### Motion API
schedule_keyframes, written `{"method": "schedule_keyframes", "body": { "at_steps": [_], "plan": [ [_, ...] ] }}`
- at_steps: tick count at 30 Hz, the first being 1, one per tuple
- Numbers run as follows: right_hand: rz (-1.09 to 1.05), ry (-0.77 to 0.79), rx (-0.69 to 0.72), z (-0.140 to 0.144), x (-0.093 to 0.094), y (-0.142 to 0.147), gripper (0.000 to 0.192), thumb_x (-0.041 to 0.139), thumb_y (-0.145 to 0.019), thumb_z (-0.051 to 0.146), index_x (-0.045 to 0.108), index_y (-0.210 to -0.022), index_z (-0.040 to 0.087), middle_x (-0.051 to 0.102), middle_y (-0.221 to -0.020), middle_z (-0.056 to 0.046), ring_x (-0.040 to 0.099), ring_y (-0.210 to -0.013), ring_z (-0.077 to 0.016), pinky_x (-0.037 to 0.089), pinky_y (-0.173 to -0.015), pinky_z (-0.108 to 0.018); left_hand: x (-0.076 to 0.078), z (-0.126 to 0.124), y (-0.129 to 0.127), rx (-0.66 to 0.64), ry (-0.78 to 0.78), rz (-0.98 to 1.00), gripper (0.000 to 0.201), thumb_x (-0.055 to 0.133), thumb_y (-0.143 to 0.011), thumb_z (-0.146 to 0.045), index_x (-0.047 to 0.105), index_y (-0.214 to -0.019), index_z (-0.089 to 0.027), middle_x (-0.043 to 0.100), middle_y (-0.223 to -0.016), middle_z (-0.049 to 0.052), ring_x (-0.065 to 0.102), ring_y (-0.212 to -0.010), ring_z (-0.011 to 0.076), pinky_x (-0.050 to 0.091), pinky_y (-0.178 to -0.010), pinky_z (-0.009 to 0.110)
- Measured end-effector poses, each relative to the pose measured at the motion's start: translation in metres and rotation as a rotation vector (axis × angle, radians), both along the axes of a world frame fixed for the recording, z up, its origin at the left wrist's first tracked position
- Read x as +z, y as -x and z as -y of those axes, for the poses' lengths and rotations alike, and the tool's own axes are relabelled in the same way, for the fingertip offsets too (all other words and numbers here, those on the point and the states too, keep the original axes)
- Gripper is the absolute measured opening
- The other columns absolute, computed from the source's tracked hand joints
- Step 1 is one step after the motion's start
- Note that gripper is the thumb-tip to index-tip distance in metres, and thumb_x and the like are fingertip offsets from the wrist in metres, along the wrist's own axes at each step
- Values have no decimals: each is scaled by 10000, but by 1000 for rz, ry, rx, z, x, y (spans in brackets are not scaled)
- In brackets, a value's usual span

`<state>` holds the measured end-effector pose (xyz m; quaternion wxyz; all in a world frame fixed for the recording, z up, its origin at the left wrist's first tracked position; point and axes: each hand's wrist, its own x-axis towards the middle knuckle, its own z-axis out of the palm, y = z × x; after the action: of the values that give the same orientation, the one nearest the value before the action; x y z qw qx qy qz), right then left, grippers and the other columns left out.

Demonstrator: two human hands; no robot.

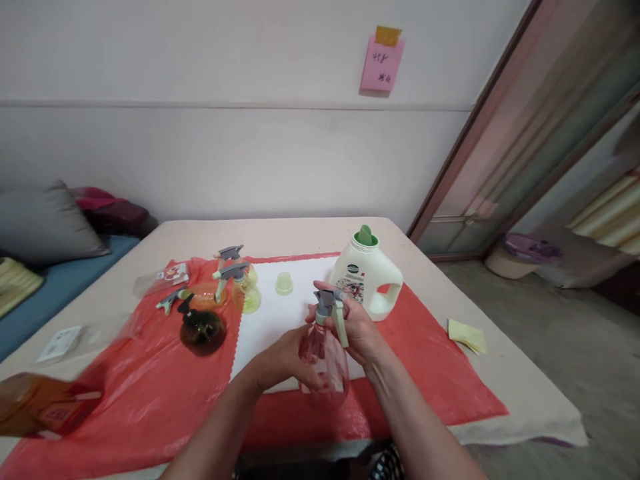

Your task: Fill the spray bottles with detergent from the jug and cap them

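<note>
I hold a clear pink spray bottle point(325, 363) upright over the white cloth point(280, 313) near the table's front. My left hand point(285, 360) wraps the bottle's body from the left. My right hand point(357, 327) grips its grey trigger head point(329, 303) with the pale green lever. Just behind my right hand stands a white detergent jug point(367, 277) with a green open cap.
Further left stand a yellow spray bottle point(245, 287), an orange one point(205, 293) and a dark brown one point(201, 328) on the red plastic sheet point(150, 387). A small pale green cap point(284, 284) lies on the cloth. Yellow notes point(467, 335) lie at the right edge. An orange box point(45, 403) is at the left.
</note>
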<state>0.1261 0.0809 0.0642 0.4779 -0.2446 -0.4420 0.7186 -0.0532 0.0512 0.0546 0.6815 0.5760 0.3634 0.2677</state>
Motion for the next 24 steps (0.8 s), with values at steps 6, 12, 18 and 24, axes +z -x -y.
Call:
{"method": "schedule_keyframes", "body": {
  "at_steps": [6, 12, 18, 24],
  "plan": [
    [6, -19, -30, 6, 7, 0, 672, 809, -739, 208, 547, -1353, 283, 710, -888, -11, 675, -814, -163, 507, -721, -277, 11, 2, -7, -19, 44, 95, 710, 876, -549, -145, 635, -1215, -192, 722, -1043, 43, 644, -976, 247, 491, -873, 371],
    [29, -14, -37, 1, 1, -4, 605, 817, -738, 251, 572, -1289, 286, 726, -930, -13, 686, -837, -170, 516, -735, -281, 5, -3, -12, 77, 16, 3, 721, 848, -507, -121, 631, -1191, -191, 683, -1062, 42, 596, -1000, 259, 459, -880, 372],
    [212, -128, -59, 1, 1, -5, 308, 832, -708, 368, 728, -966, 235, 726, -847, -11, 678, -776, -204, 512, -700, -324, 2, -10, -18, 156, -113, 23, 719, 803, -505, -56, 622, -1184, -208, 652, -1115, 30, 565, -1073, 270, 423, -967, 394],
    [193, -91, -239, 0, -4, -22, 279, 830, -699, 429, 754, -855, 211, 726, -782, -32, 658, -738, -216, 513, -757, -371, -1, -8, -25, 148, -66, 123, 864, 905, -565, -226, 513, -1335, -243, 571, -1369, 104, 496, -1301, 301, 362, -1101, 444]
  ]
}}
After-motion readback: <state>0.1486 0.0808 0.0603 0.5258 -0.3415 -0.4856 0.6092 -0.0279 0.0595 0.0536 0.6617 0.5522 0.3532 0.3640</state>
